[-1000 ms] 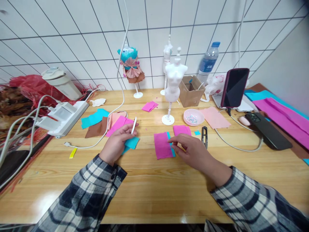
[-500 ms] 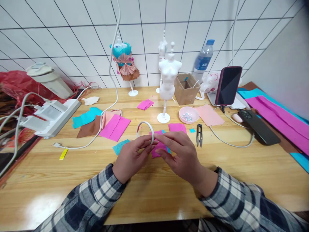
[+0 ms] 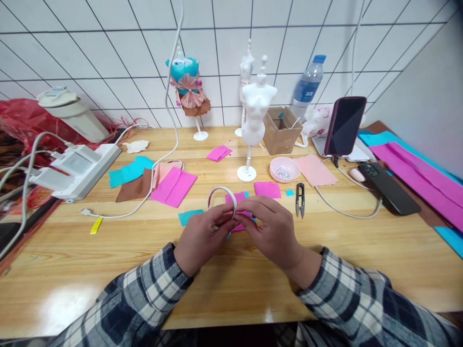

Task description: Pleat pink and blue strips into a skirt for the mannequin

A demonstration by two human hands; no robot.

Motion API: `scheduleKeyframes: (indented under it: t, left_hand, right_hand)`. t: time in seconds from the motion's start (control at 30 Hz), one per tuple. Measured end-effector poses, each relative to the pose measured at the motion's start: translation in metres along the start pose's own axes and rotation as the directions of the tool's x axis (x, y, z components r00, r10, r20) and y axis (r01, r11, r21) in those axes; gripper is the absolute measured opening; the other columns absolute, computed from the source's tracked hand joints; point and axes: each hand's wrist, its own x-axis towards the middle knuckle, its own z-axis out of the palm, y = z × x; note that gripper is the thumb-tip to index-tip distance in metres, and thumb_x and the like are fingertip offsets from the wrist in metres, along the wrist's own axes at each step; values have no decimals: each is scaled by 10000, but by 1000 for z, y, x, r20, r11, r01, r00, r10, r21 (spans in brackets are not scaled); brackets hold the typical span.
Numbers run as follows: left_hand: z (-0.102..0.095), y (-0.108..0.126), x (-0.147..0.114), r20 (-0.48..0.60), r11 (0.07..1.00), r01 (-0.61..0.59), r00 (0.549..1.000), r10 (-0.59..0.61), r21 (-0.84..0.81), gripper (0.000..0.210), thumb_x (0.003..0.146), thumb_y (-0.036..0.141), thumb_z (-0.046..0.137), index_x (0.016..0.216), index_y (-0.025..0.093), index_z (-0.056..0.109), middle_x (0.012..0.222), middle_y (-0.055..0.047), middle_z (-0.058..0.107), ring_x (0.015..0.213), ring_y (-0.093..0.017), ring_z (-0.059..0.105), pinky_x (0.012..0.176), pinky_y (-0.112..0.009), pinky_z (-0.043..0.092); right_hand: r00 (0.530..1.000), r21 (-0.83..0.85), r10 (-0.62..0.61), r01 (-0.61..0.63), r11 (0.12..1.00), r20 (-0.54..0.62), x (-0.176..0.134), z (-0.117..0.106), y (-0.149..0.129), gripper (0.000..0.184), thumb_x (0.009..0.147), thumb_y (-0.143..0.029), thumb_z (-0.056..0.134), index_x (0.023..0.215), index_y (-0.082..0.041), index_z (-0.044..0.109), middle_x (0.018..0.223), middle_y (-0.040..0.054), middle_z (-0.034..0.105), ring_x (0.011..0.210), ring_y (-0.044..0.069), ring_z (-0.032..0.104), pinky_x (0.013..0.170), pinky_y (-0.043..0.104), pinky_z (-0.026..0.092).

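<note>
Head view: the left hand (image 3: pixel 202 235) and right hand (image 3: pixel 275 230) both pinch a slim white ring (image 3: pixel 234 201).

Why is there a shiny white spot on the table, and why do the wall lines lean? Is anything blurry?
Head view: a glare patch, probably reflected light, on the wooden table at bottom left; head view: the lines of the tiled wall slant toward the sides, likely lens stretching; head view: red plastic at the left edge looks softer than the white ring.
</note>
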Motion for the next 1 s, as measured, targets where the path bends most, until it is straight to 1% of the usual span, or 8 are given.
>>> scheduleKeyframes:
  t: [0.2,0.3,0.4,0.57,0.77,0.87,0.93,1.0]
  left_hand:
    - [-2,-2,1,29,994,11,999,-14,107,272,925,389,567,1169,288,632,988,24,788,912,-209,752,694,-275,563]
    - [-2,-3,1,13,998,14,1000,-15,65,246,916,384,579,1119,265,649,981,19,789,906,-202,754,717,-267,574]
    - [-1,-3,1,-2,1000,8,1000,-8,15,217,897,355,605,1076,255,673,980,21,788,894,-189,755,744,-247,582]
    - [-2,1,2,20,997,59,998,-58,-58,206,887,351,618,1035,231,697,912,14,793,817,-172,753,705,-219,566]
    - [-8,7,2,18,984,-74,997,72,162,182,926,289,543,938,202,703,806,-1,751,734,-158,683,650,-241,483]
    - [-11,9,2,19,990,-93,996,92,102,199,925,256,524,868,191,703,734,7,707,693,-139,640,643,-235,467]
    - [-17,4,4,-38,999,-44,998,44,5,209,923,266,525,843,182,699,691,13,684,655,-128,628,631,-226,474]
    - [-28,-8,8,-191,999,18,981,-27,-49,231,924,304,527,835,176,697,694,6,686,671,-136,643,648,-231,495]
  right_hand:
    - [998,75,40,-43,996,41,-1,2,3,80,917,-209,578,864,-229,636,948,36,713,899,165,652,784,285,518]
    - [998,56,65,-66,996,23,-2,2,4,158,922,-244,582,1070,-227,635,1039,55,709,880,162,658,748,283,532]
    - [1000,8,1,-1,1000,29,-2,3,6,256,958,-261,548,1199,-261,633,1128,46,714,975,161,667,834,287,534]
    - [999,-11,-35,35,999,-33,-2,2,10,117,942,-268,592,913,-232,700,885,18,737,830,145,673,771,259,515]
    - [992,-90,-42,52,995,116,0,1,5,153,968,-213,484,889,-192,614,846,41,654,787,156,611,689,259,468]
    - [984,-147,-101,123,981,146,-3,4,2,200,963,-169,413,865,-196,585,829,46,621,724,155,568,605,263,433]
    - [981,-138,-149,166,976,124,-4,4,2,213,948,-135,403,857,-198,585,834,48,621,713,151,554,599,262,427]
    - [984,-56,-159,163,985,76,-3,3,3,196,945,-133,432,878,-199,604,857,50,640,760,150,570,652,261,448]
